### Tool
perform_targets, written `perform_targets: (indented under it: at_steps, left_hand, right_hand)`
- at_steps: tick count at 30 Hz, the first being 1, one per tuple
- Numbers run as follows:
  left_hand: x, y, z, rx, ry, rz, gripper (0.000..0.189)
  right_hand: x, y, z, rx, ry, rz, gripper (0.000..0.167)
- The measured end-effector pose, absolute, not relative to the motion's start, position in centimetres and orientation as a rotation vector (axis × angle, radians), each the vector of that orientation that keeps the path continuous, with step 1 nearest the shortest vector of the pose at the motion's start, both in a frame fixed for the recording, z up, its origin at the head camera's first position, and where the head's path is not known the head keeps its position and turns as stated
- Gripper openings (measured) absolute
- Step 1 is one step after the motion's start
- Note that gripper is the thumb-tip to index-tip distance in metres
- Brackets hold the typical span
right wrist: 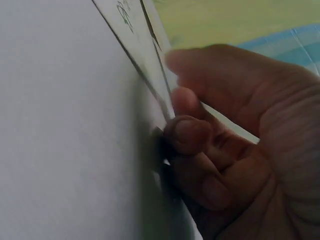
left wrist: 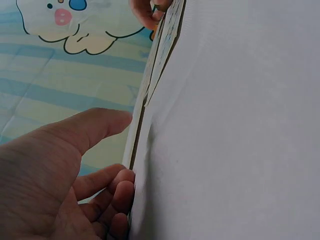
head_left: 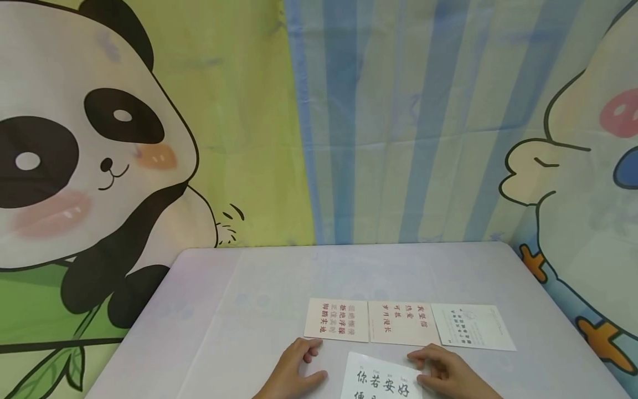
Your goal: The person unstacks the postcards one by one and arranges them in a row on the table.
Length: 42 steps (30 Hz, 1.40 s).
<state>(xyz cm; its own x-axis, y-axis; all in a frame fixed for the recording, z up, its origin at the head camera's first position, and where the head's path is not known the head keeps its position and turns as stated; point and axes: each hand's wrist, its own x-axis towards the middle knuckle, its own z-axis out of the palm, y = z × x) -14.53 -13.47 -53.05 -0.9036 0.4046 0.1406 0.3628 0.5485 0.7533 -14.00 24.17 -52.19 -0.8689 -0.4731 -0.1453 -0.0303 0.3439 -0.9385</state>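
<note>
A white card point(head_left: 381, 378) with large dark handwritten characters lies at the table's near edge, its lower part cut off in the head view. My right hand point(head_left: 451, 370) is at its right edge, fingers loosely bent, a gap between thumb and index finger. In the right wrist view the fingertips point(right wrist: 187, 135) are right at the card's corner. My left hand point(head_left: 291, 370) rests on the table left of the card, thumb and fingers apart, holding nothing. Beyond the hands lie a cream card point(head_left: 337, 320) with red and grey characters, a pinkish card point(head_left: 404, 323) and a white printed card point(head_left: 473, 327).
The three farther cards form a row, edges close together, on the pale table point(head_left: 249, 310). Behind the table hangs a striped curtain point(head_left: 379, 122). A panda picture point(head_left: 99, 166) covers the left wall, and a white cartoon figure point(head_left: 588, 238) the right.
</note>
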Motion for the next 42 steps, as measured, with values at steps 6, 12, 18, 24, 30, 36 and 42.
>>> perform_targets:
  at_steps: [6,12,18,24,30,36,42]
  left_hand:
    - [-14.1,-13.0,-53.3,0.843,2.601,1.216,0.053]
    - [-14.1,-12.8,-54.1,1.084,2.788,0.880,0.073]
    - [-14.0,-12.5,-54.8,1.226,2.921,0.766,0.074]
    - [-14.0,-12.3,-54.6,1.274,2.905,0.758,0.074]
    - [-14.1,-12.3,-54.4,1.226,2.859,0.813,0.074]
    - [-13.9,-12.2,-54.4,1.162,2.799,0.919,0.071]
    - [-14.0,-11.9,-54.3,1.190,2.711,1.023,0.072]
  right_hand:
    - [-13.7,25.3,-52.0,-0.446,1.982,-1.563,0.049]
    - [-13.8,24.9,-52.3,-0.440,2.065,-1.524,0.045]
    - [-13.9,24.5,-52.3,-0.409,2.144,-1.507,0.035]
    - [-13.9,24.5,-52.2,-0.371,2.172,-1.496,0.033]
    - [-14.1,24.6,-52.3,-0.417,2.161,-1.528,0.031]
    - [-13.9,25.0,-52.6,-0.490,2.087,-1.577,0.031]
    - [-13.7,24.9,-52.5,-0.454,2.004,-1.621,0.033]
